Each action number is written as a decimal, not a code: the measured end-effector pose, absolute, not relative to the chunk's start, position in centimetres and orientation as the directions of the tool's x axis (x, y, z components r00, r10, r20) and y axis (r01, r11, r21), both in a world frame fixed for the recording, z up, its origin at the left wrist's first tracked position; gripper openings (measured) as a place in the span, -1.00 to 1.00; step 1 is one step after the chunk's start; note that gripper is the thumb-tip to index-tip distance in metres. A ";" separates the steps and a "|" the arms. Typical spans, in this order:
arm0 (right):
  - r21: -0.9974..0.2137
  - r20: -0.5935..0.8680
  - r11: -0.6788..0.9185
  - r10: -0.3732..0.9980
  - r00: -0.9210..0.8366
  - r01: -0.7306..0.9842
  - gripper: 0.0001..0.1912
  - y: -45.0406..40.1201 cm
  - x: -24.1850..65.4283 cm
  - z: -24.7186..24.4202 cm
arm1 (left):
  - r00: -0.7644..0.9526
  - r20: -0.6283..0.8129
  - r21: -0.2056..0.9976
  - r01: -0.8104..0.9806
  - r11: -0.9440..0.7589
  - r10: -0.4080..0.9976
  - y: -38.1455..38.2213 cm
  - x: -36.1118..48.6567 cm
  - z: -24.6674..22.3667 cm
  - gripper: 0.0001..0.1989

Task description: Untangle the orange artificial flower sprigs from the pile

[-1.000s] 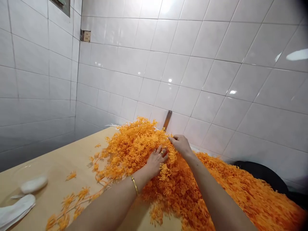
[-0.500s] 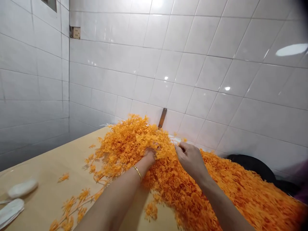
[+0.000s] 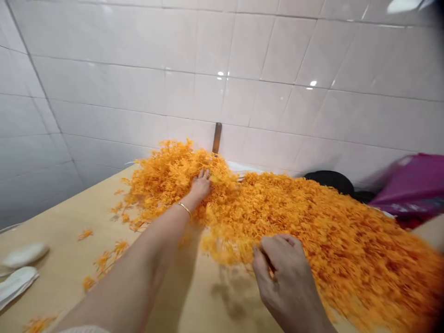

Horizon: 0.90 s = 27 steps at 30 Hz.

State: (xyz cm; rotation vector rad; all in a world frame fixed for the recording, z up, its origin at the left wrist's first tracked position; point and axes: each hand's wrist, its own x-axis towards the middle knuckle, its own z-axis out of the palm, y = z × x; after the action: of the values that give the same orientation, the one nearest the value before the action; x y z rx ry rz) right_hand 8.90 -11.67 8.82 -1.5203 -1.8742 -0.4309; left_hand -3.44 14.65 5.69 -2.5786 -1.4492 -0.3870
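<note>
A long heap of orange artificial sprigs (image 3: 294, 208) lies on the pale tabletop (image 3: 79, 208). My left hand (image 3: 201, 184), with a gold bracelet at the wrist, rests against the heap's far left part, its fingers apart and partly among the sprigs. In front of the heap, my right hand (image 3: 280, 263) is closed on the stem end of an orange sprig (image 3: 229, 245), which points left above the table and is blurred. Whether the left fingers touch a single stem cannot be made out.
White objects (image 3: 24, 255) lie at the left table edge, near loose orange pieces (image 3: 85, 234). Behind the heap are a brown strip (image 3: 217, 138) against the tiled wall, a black round object (image 3: 329, 181) and a purple bag (image 3: 412, 185). Part of a person's bare limb (image 3: 432, 231) shows at right.
My right hand has come from the back of the heap toward me, bringing a sprig with it. My left hand's fingers now show on the heap. The view has shifted right and down.
</note>
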 end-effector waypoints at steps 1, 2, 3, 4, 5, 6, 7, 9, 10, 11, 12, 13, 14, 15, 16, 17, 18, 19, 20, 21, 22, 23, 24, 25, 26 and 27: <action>-0.185 0.688 0.253 0.724 -0.058 0.950 -0.74 -12.7 9.3 8.9 | 0.484 0.309 -0.013 0.863 -0.506 0.818 15.0 -3.5 5.6 -0.60; -0.228 0.688 0.231 0.726 -0.011 0.946 -0.73 -13.6 9.8 9.0 | 0.474 0.322 -0.014 0.868 -0.496 0.820 15.3 -3.6 5.4 -0.58; -0.286 0.679 0.205 0.733 0.047 0.936 -0.71 -14.4 10.3 9.0 | 0.467 0.335 -0.015 0.871 -0.491 0.818 15.5 -3.7 5.3 -0.56; -0.355 0.658 0.175 0.744 0.112 0.918 -0.71 -15.1 10.9 9.0 | 0.466 0.343 -0.018 0.871 -0.491 0.815 15.6 -3.7 5.1 -0.55; -0.429 0.628 0.147 0.757 0.178 0.891 -0.70 -15.6 11.5 9.1 | 0.467 0.350 -0.022 0.871 -0.491 0.812 15.6 -3.8 4.9 -0.53; -0.504 0.594 0.127 0.769 0.236 0.854 -0.71 -16.0 12.1 9.1 | 0.469 0.354 -0.027 0.870 -0.492 0.809 15.5 -3.9 4.8 -0.51; -0.577 0.561 0.117 0.776 0.288 0.808 -0.72 -16.2 12.6 9.1 | 0.471 0.354 -0.033 0.870 -0.492 0.808 15.3 -3.9 4.8 -0.49; -0.709 0.508 0.134 0.777 0.370 0.692 -0.75 -16.2 13.5 9.3 | 0.483 0.343 -0.050 0.866 -0.498 0.805 14.8 -4.2 5.1 -0.45; -0.763 0.499 0.166 0.766 0.406 0.625 -0.77 -16.1 13.9 9.5 | 0.499 0.335 -0.063 0.858 -0.509 0.799 14.4 -4.3 5.3 -0.44; -0.804 0.500 0.212 0.747 0.438 0.556 -0.79 -15.8 14.2 9.6 | 0.520 0.325 -0.078 0.847 -0.526 0.790 14.0 -4.5 5.7 -0.44; -0.831 0.507 0.267 0.724 0.468 0.487 -0.81 -15.5 14.5 9.9 | 0.542 0.316 -0.094 0.834 -0.543 0.778 13.4 -4.7 6.1 -0.46; -0.848 0.513 0.323 0.701 0.495 0.421 -0.83 -15.2 14.8 10.1 | 0.562 0.312 -0.110 0.822 -0.558 0.766 12.8 -5.0 6.5 -0.50; -0.855 0.516 0.376 0.684 0.515 0.358 -0.85 -15.0 15.0 10.4 | 0.576 0.311 -0.124 0.813 -0.568 0.756 12.0 -5.3 6.8 -0.53; -0.855 0.518 0.422 0.670 0.533 0.300 -0.87 -14.8 15.2 10.7 | 0.587 0.313 -0.136 0.806 -0.577 0.746 11.2 -5.7 7.1 -0.56; -0.853 0.515 0.460 0.659 0.548 0.248 -0.89 -14.7 15.3 11.0 | 0.598 0.316 -0.145 0.798 -0.585 0.737 10.2 -6.1 7.2 -0.58; -0.847 0.511 0.491 0.648 0.564 0.203 -0.91 -14.6 15.4 11.2 | 0.607 0.320 -0.148 0.790 -0.595 0.727 9.1 -6.6 7.2 -0.58; -0.837 0.510 0.520 0.632 0.583 0.169 -0.92 -14.6 15.5 11.5 | 0.618 0.323 -0.145 0.781 -0.608 0.716 7.9 -7.2 7.0 -0.57; -0.826 0.511 0.546 0.615 0.601 0.144 -0.93 -14.6 15.5 11.7 | 0.626 0.324 -0.132 0.772 -0.621 0.709 6.6 -7.8 6.7 -0.55; -0.813 0.512 0.569 0.598 0.616 0.123 -0.94 -14.6 15.6 12.0 | 0.625 0.325 -0.108 0.770 -0.629 0.710 5.2 -8.4 6.1 -0.52; -0.800 0.514 0.590 0.584 0.628 0.107 -0.94 -14.6 15.6 12.2 | 0.615 0.313 -0.072 0.775 -0.628 0.724 3.7 -8.9 5.4 -0.48; -0.793 0.510 0.601 0.574 0.640 0.093 -0.94 -14.6 15.7 12.3 | 0.596 0.292 -0.030 0.788 -0.615 0.748 2.3 -9.3 4.5 -0.43; -0.794 0.496 0.603 0.571 0.654 0.076 -0.95 -14.6 15.7 12.5 | 0.574 0.265 0.013 0.801 -0.599 0.774 0.9 -9.5 3.5 -0.37; -0.799 0.477 0.599 0.569 0.670 0.059 -0.95 -14.5 15.7 12.7 | 0.563 0.220 0.053 0.809 -0.586 0.797 -0.3 -9.5 2.6 -0.32; -0.802 0.459 0.596 0.567 0.684 0.043 -0.95 -14.5 15.7 12.9 | 0.561 0.171 0.089 0.810 -0.580 0.810 -1.3 -9.3 1.6 -0.30; -0.800 0.447 0.599 0.560 0.698 0.031 -0.95 -14.5 15.8 13.1 | 0.568 0.135 0.118 0.804 -0.583 0.812 -2.0 -8.8 0.7 -0.30; -0.791 0.444 0.611 0.546 0.710 0.024 -0.95 -14.6 15.8 13.3 | 0.572 0.116 0.135 0.801 -0.584 0.812 -2.4 -8.2 0.0 -0.30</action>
State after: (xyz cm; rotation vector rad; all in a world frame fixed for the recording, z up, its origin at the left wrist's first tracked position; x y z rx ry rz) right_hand 15.82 -14.58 13.26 -0.8746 -0.7354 0.3349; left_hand -8.19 -2.42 0.00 -2.8450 -1.4610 -0.2664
